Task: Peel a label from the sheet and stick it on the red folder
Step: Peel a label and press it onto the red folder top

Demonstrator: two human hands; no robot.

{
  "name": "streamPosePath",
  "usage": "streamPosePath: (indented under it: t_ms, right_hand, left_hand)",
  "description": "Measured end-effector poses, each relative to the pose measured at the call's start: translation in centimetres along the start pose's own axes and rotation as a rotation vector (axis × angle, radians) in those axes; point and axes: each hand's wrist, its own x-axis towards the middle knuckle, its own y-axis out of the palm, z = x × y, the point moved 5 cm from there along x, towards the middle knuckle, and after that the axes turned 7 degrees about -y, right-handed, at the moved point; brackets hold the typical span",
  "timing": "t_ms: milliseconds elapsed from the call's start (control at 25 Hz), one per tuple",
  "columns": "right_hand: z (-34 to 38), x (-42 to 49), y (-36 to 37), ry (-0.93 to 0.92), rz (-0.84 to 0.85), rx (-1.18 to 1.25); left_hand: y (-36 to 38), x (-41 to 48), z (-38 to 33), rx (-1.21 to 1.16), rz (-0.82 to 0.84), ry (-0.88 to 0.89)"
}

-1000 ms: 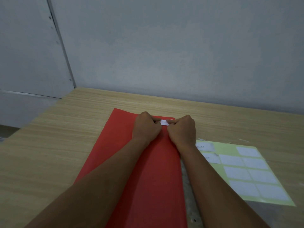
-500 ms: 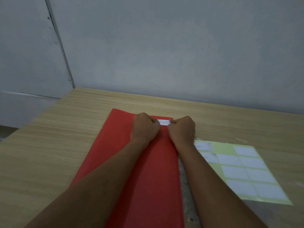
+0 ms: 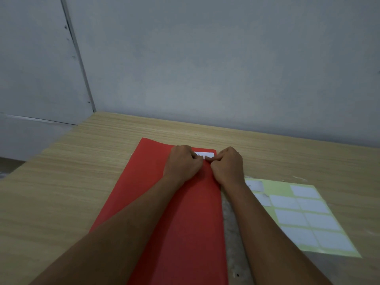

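A red folder [image 3: 181, 223] lies lengthwise on the wooden table [image 3: 72, 182]. A small white label [image 3: 204, 155] with faint writing lies flat near the folder's far right corner. My left hand [image 3: 182, 161] and my right hand [image 3: 227, 164] are both curled into fists on the folder. Their thumb tips meet on the label's near edge and press down on it. To the right of the folder lies the pale green label sheet [image 3: 275, 187], which carries several white labels; my right forearm covers its left edge.
A grey wall rises right behind the table's far edge. The table's left edge runs diagonally at the left, with floor beyond it. A worn grey strip of tabletop [image 3: 232, 233] shows between the folder and the sheet.
My thumbs have slid together along the label's near edge, and more of the label shows above them. The folder and the sheet have stayed in place.
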Motion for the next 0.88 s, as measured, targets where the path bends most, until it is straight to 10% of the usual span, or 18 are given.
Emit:
streamPosePath:
  t_ms: [880]
  right_hand:
    - [-0.20, 0.00, 0.44, 0.012, 0.021, -0.099]
  left_hand:
    - [0.00, -0.15, -0.34, 0.124, -0.071, 0.033]
